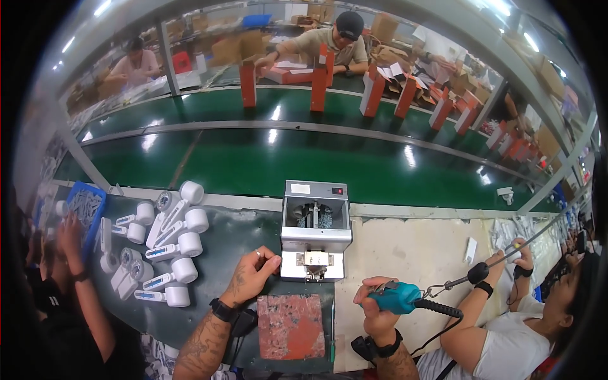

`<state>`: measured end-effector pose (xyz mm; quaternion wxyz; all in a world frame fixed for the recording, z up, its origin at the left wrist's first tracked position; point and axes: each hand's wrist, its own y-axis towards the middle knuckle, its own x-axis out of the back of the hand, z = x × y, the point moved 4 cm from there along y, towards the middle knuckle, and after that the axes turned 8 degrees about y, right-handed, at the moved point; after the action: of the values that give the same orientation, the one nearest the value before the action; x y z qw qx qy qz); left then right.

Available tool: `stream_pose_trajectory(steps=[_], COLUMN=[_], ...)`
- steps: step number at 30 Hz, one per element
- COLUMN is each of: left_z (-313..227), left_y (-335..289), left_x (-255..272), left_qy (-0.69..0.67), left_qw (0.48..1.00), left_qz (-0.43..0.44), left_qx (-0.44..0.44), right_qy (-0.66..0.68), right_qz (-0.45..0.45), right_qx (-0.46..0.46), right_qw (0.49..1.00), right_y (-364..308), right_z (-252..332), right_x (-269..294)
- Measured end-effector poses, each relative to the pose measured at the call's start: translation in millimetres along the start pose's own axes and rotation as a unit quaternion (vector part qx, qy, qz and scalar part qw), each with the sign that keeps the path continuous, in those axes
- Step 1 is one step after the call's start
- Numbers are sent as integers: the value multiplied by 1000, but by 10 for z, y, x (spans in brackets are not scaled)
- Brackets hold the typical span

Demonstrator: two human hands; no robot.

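My right hand (380, 316) is wrapped round a teal electric screwdriver (398, 297), which hangs from a cord and hook and lies nearly level. My left hand (252, 273) is at the left front corner of a grey metal screw feeder (315, 239), its thumb and fingertips pressed together; whether anything small is between them cannot be made out. Screws show inside the feeder's open hopper. Just below it, on the dark mat, lies a worn red square pad (291, 326). A thin green-handled screwdriver (332, 349) lies along the pad's right side.
Several white handheld devices with round heads (184, 270) lie left of my left hand. A blue bin (87, 215) of small grey parts stands beyond, with another person's hands there. A co-worker (535, 335) sits at right. Orange boxes (318, 90) stand across the green conveyor (228, 166).
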<state>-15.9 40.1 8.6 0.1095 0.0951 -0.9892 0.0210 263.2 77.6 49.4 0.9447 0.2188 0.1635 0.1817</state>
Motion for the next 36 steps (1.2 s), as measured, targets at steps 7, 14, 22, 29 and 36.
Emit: stream_pose_trajectory(steps=[7,14,22,29,36], left_z=[-12,96,14,-11,-12], left_y=[-4,-49,-8,-47,-47], left_x=[14,20,-2,37,21], left_qy=[2,-42,-21,1,23], left_qw=[1000,999,1000,1000,1000], left_qz=[5,0,7,11,13], left_qx=[9,-2,0,-2,-10], right_qy=[-19,-19,-17,-10,-10], right_qz=[-45,-54,-48,-23,-37], right_qx=[-36,-41,-36,-1,-13], right_qw=[998,998,998,1000,999], right_y=[2,-4,0,-1,-24], right_z=[64,46,46,14,39], right_x=[-42,-35,-31,-24,14])
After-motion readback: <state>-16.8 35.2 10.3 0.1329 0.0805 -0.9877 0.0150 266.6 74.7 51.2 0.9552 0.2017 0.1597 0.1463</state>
